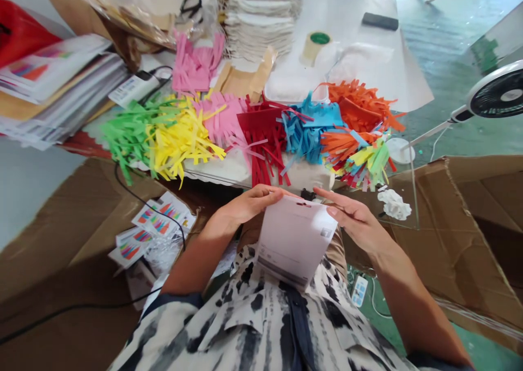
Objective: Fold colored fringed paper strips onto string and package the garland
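A white printed header card [295,239] with a hang hole near its top edge is held in front of my body. My left hand [257,201] pinches its upper left corner, and my right hand [354,218] grips the upper right corner between thumb and fingers. Just beyond lie piles of fringed paper tassels: green [133,128], yellow [177,139], pink [223,119], dark red [263,134], blue [312,123] and orange [362,107]. A mixed-colour tassel bunch [363,161] sits at the right of the row.
Stacked printed cards [61,87] stand at the left. Behind the tassels are scissors [191,7], a tape roll [316,47], piled string [261,28] and a dark block [379,21]. A fan [496,93] stands right, above cardboard boxes [469,224]. A black cable [151,205] hangs at left.
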Tool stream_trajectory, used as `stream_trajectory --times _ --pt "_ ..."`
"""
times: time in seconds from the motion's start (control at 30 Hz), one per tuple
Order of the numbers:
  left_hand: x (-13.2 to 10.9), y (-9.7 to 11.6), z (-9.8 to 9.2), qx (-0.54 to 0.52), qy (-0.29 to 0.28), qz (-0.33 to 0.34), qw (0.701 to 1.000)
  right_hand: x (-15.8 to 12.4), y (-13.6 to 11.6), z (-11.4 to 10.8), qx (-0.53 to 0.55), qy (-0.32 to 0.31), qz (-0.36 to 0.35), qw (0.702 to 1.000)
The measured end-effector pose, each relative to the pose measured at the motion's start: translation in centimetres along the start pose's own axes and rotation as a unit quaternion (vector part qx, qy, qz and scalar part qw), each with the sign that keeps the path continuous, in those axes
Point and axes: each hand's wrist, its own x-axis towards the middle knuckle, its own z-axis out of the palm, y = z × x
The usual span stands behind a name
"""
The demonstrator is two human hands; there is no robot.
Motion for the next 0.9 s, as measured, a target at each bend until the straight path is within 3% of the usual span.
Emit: stream_trajectory --times 0.1,0.23,0.3,0.43,0.67,0.9 --pt "-0.1 -0.1 -0.2 -0.008 0.013 -0.001 1.000 0.1 0.6 0.5 0.070 0.023 0.036 0.997" --pt "-0.4 -0.8 0.2 -0.017 0.149 0.032 0.988 -0.1 1.1 1.5 0.077 0.079 0.018 0.994" --pt "-0.6 -1.3 0.3 -0.013 0.185 0.048 0.981 -0.3 1.3 1.8 0.060 0.101 0.001 0.993" --pt "-0.9 -1.7 0.1 0.000 0.173 0.064 0.983 -0.3 1.0 1.8 0.060 0.092 0.008 0.994" --pt "-1.3 -1.0 0.7 0.107 0.238 0.135 0.956 0.0 0.2 2.5 0.083 0.082 0.019 0.993" --pt "-1.3 -2.2 0.4 0.049 0.231 0.111 0.965 -0.2 1.5 2.8 0.022 0.086 0.007 0.996"
